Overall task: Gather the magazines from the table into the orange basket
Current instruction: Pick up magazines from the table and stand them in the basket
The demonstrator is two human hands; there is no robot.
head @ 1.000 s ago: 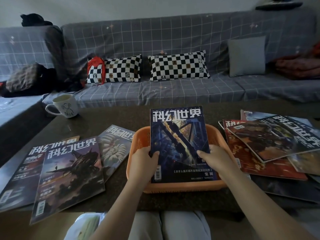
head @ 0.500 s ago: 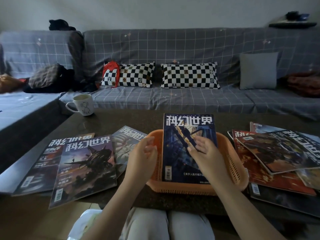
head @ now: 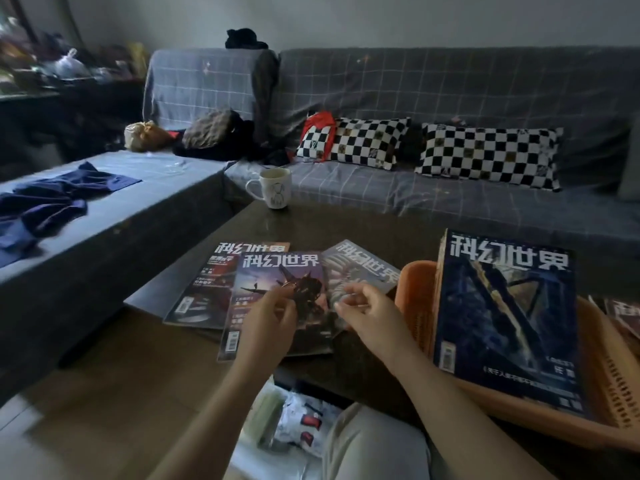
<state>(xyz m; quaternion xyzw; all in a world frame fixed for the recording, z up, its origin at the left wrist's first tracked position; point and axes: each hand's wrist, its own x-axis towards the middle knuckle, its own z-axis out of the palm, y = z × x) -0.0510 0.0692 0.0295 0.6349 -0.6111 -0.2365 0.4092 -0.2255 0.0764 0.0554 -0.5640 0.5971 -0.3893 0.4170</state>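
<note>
Frame edge cuts the orange basket (head: 414, 299) at the right and bottom; only its near-left wall and perforated plastic rim show clearly. A further stack of magazines (head: 623, 313) at 3 o'clock is almost wholly cropped. The items on the floor beneath the table edge, a pale packet (head: 301, 424) among them, are too dim to identify. The whole scene is underlit and the far-left shelf clutter is unreadable.

One blue magazine (head: 502, 317) lies in the basket, glossy cover up, propped on the far rim. Three magazines remain fanned on the dark table (head: 346, 223) at 10 o'clock from the basket: a purple-cover magazine (head: 273, 289) on top, a dark red-accented magazine (head: 207, 282) under its left edge, a grey-cover magazine (head: 360, 268) under its right edge. All are thin, glossy and rectangular.

The left hand (head: 268, 323) hovers over the purple cover, fingers loosely curled and holding nothing. The right hand (head: 367, 313) sits just beside it over the grey cover's near corner, fingers likewise loosely bent; contact with the paper cannot be told.

Each cover carries the large white title 科幻世界; barcodes sit at the lower left corners. Smaller print is illegible.

A white ceramic mug (head: 273, 188) with a line drawing stands at the table's far edge, at 12 o'clock. Behind, a grey grid-pattern sofa (head: 450, 84) holds two checkerboard cushions (head: 485, 154).
</note>
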